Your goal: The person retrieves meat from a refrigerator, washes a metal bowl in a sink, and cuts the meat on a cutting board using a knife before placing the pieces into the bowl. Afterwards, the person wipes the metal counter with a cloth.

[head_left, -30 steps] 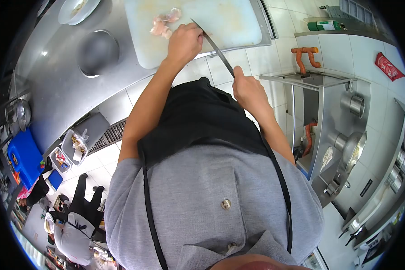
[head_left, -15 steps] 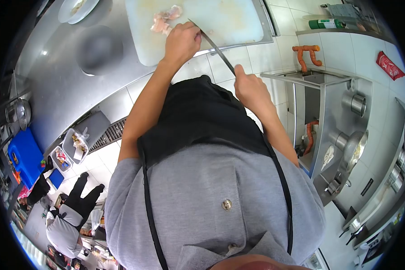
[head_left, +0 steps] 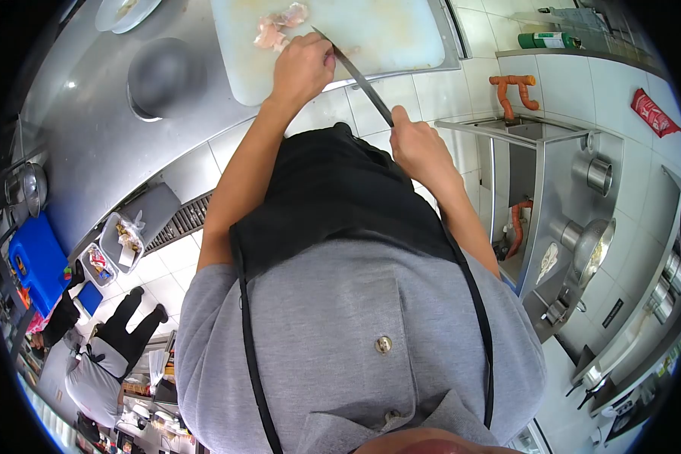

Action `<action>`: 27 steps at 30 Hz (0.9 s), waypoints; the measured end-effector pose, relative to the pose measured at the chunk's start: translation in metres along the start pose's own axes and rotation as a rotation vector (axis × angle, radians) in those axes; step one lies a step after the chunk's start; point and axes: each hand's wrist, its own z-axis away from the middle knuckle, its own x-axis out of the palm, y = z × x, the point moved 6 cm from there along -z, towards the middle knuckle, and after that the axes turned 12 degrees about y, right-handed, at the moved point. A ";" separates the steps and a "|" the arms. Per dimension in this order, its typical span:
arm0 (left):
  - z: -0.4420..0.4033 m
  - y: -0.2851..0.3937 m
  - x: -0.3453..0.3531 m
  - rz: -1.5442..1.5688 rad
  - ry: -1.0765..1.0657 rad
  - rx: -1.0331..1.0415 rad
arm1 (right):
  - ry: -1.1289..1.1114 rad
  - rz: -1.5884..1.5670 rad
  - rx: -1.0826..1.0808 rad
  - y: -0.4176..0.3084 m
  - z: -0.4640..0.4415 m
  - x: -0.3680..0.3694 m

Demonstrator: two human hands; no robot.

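My right hand (head_left: 422,147) is wrapped round the handle of a long knife (head_left: 361,81), whose blade points up and left over the cutting board (head_left: 401,45). Beside the blade, near the board's front edge, my left hand (head_left: 304,69) has its fingers bent and pressed together; what they hold, if anything, is hidden. Pieces of pale pink raw meat (head_left: 271,34) lie on the white board just beyond my left fingers.
On the steel counter (head_left: 91,136) left of the board are a dark round object (head_left: 166,78) and a white bowl (head_left: 125,13). Blue plastic (head_left: 41,261) and two bins (head_left: 121,240) stand lower left, near a person (head_left: 102,371). A steel sink unit (head_left: 537,197) is at right.
My left hand has shifted slightly left along the board, and the knife tip has moved left with it. The person at lower left has changed position.
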 end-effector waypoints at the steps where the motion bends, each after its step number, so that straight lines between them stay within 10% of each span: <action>1: -0.001 -0.001 0.001 -0.002 -0.012 0.006 | 0.002 0.000 0.000 -0.001 -0.008 0.005; 27: 0.013 -0.013 -0.014 0.096 0.123 -0.010 | 0.022 -0.037 -0.034 0.008 0.008 0.006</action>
